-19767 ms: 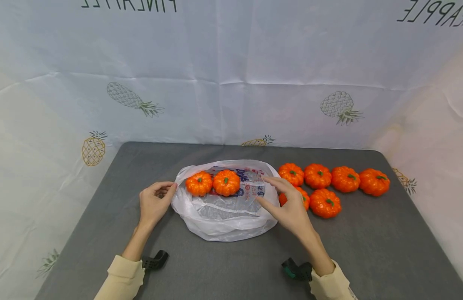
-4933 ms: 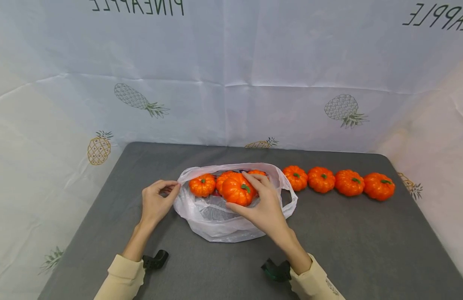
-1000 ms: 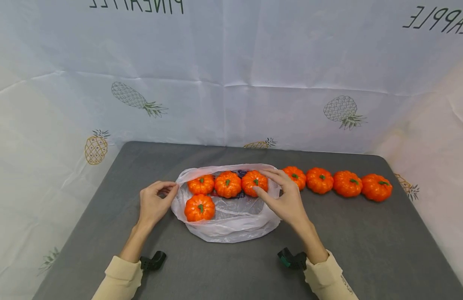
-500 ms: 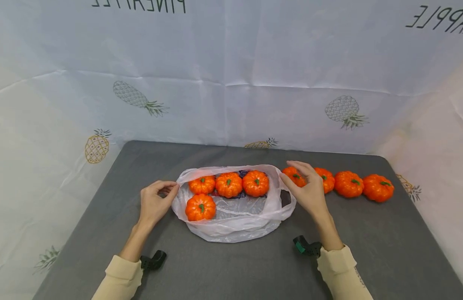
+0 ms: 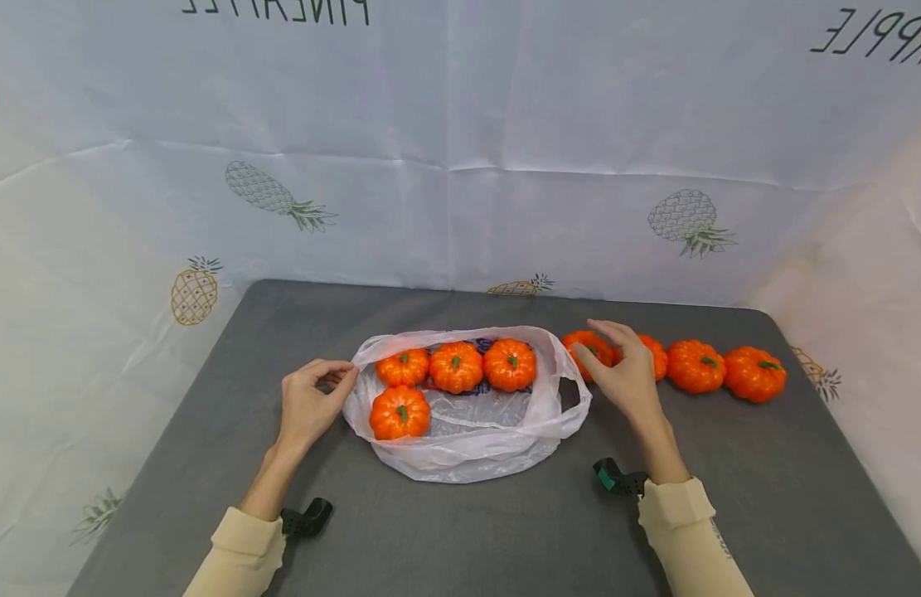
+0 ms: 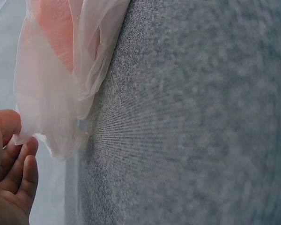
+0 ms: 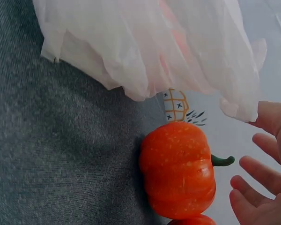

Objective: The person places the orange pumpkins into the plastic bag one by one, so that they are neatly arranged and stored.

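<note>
A white translucent plastic bag [image 5: 460,460] lies with its mouth spread on the grey table. My left hand [image 5: 311,404] pinches its left rim between thumb and fingers; the left wrist view shows the bag film [image 6: 49,108] caught there. Inside are a back row of orange mini pumpkins [image 5: 456,367] and one front-left pumpkin [image 5: 399,413]. My right hand [image 5: 632,377], fingers spread, hovers by the nearest pumpkin [image 5: 598,347] outside the bag. In the right wrist view that pumpkin [image 7: 178,173] stands apart from the fingers, green stem towards the hand.
More pumpkins [image 5: 695,366] continue the row to the right along the table's [image 5: 460,547] back, one partly behind my right hand. A white curtain [image 5: 445,224] printed with pineapples hangs behind the table. The bag's right handle loop [image 5: 579,408] sticks out towards the row.
Several pumpkins lie in the bag now, where two lay at first. Over the last second my right hand has moved right from the bag's rim to the outside row. My left hand stays put.
</note>
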A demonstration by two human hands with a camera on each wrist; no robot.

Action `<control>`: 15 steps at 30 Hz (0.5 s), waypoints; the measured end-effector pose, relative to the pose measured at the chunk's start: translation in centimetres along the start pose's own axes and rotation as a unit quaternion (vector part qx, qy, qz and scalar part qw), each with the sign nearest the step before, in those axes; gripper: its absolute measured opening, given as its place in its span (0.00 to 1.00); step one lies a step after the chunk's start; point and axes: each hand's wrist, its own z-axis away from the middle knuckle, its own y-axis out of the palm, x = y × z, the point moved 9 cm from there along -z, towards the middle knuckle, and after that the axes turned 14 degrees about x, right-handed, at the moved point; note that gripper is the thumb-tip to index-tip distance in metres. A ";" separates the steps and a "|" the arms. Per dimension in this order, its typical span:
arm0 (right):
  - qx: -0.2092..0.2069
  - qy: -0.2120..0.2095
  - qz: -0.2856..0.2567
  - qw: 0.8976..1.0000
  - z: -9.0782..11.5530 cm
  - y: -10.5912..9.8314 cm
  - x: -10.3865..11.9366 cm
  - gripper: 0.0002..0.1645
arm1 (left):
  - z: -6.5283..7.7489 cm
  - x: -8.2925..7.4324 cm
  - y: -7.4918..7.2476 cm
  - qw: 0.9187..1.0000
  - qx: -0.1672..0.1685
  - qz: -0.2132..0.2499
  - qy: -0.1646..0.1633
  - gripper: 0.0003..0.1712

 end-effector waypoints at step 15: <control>0.093 0.041 0.053 0.993 -0.7 1.5 -1.5 0.39 | 0.2 0.1 -0.1 1.000 -0.005 -0.004 -0.002 0.03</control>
